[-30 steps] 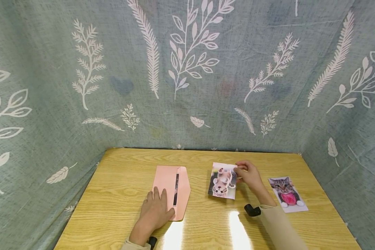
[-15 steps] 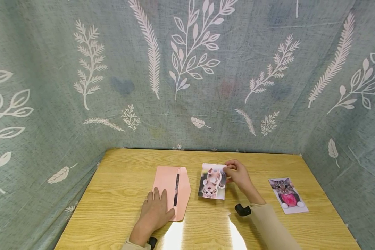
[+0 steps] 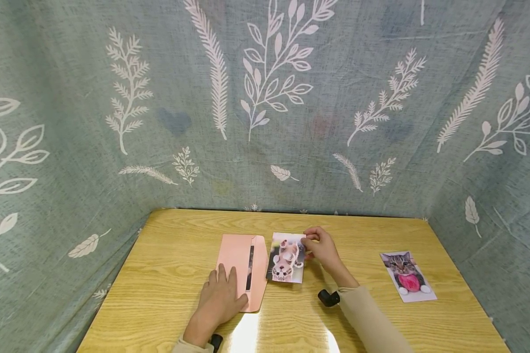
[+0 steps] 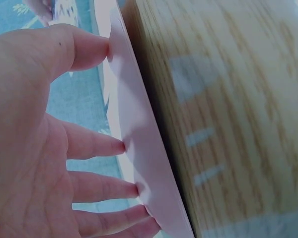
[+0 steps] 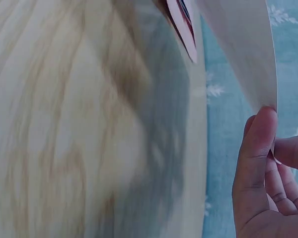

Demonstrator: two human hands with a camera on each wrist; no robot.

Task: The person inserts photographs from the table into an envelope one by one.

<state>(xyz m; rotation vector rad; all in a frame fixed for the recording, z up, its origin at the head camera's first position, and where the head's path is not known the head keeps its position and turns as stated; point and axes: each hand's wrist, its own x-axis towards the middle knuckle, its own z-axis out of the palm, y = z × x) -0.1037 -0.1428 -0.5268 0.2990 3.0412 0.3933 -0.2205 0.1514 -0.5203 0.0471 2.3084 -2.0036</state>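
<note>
A pink envelope [image 3: 234,250] lies on the table with its pointed flap spread to the right; dark picture paper shows through its slot. My left hand [image 3: 221,296] rests on the envelope's lower left part, fingers spread. In the left wrist view, the fingertips [image 4: 131,188] touch the pink paper. My right hand [image 3: 324,250] pinches the right edge of a kitten photo [image 3: 287,257], whose picture appears upside down. The photo is held above the table, its left edge close to the envelope flap. In the right wrist view, its pale back [image 5: 246,44] shows between thumb and fingers.
A second photo, of a cat with a pink heart [image 3: 408,277], lies flat at the right of the wooden table [image 3: 172,245]. A patterned blue-green cloth [image 3: 291,186] hangs behind and at both sides. Bright glare marks the front of the tabletop.
My right hand has moved left with the kitten photo, bringing it from the middle right up to the envelope flap. The left hand, envelope and cat photo have stayed put.
</note>
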